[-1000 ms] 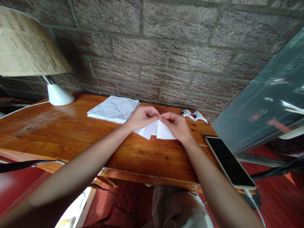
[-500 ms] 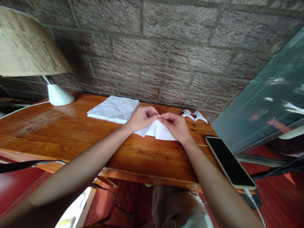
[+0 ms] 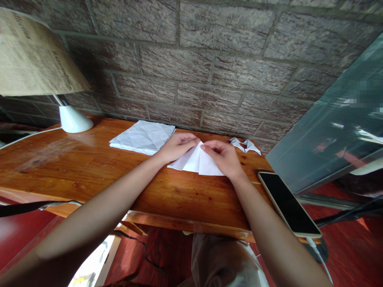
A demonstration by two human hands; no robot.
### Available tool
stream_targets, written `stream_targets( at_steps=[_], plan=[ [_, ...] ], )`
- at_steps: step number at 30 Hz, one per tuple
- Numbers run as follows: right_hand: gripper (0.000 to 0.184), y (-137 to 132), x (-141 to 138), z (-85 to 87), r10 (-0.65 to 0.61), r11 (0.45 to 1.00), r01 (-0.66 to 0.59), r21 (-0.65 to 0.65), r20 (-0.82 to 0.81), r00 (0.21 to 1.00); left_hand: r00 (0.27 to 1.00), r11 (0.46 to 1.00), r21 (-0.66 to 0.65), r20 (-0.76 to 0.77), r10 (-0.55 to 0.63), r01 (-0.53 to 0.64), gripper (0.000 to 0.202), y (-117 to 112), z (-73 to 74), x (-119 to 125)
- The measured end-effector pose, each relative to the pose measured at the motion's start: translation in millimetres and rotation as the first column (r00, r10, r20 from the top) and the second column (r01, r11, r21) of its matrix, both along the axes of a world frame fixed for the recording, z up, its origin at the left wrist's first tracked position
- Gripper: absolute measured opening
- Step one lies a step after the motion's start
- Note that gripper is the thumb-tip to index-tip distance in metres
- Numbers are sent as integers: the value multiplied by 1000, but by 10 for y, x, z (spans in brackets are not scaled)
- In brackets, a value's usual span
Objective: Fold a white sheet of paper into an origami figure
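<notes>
A folded white paper (image 3: 196, 162) lies on the wooden table (image 3: 89, 167), its point raised toward the wall. My left hand (image 3: 176, 146) pinches the paper's left flap near the top. My right hand (image 3: 223, 157) pinches the right flap, its fingers curled over the fold. Both hands meet at the paper's upper tip. Part of the paper is hidden under my right palm.
A stack of creased white sheets (image 3: 143, 137) lies left of my hands. Small folded paper shapes (image 3: 245, 145) sit by the brick wall. A phone (image 3: 289, 203) lies face up at the table's right edge. A lamp (image 3: 72, 118) stands at the far left.
The paper's flaps have spread wider and flatter on the table. My fingertips have moved slightly apart at the tip. The arms have stayed in place.
</notes>
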State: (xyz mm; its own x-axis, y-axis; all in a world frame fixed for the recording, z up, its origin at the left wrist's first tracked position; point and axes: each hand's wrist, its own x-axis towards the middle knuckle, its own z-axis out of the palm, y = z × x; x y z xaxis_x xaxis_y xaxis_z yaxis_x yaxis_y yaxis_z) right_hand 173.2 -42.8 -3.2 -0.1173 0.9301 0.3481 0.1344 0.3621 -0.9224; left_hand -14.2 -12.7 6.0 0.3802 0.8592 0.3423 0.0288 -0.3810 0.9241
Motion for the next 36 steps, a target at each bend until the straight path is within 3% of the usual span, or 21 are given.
stream_targets(
  at_steps=[11,26,31,36],
  plan=[
    [33,-14,1,19,15,1000,-15,-3,-8,1000,998,998,-36,30,-55,56,37,-10,14,4],
    [38,-21,-2,25,27,1000,-27,12,8,1000,1000,998,57,0,11,-11,31,26,-44,-7],
    [37,-27,-8,29,24,1000,-25,13,15,1000,999,998,-42,-21,34,-35,30,9,-39,-4],
    [36,-36,-9,43,32,999,-32,-2,-11,999,1000,995,-97,19,-13,15,33,-11,10,-13]
  ],
)
